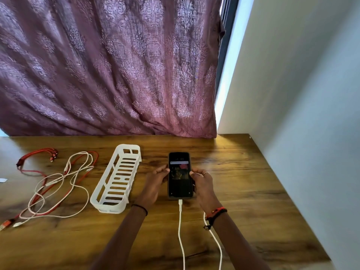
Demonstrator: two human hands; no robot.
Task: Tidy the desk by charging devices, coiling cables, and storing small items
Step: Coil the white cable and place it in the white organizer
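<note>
Black smartphone (179,178), screen lit, on wooden table (243,172), white charging cable (180,221) plugged into its near end, left hand (153,184) and right hand (203,187) fingers pinching its sides.

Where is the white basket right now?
Head view: the white basket sits on the desk left of centre, between the tangled cables and the phone.

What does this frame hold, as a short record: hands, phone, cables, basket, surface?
phone: face up, screen lit, near the desk's centre
left hand: grips the phone's left edge
right hand: grips the phone's right edge
charging cable: white, plugged into the phone's near end
loose cables: red and white, uncoiled, overlapping, left of the basket
basket: white, slotted, nothing visible inside, left of the phone
desk: wood grain
</note>
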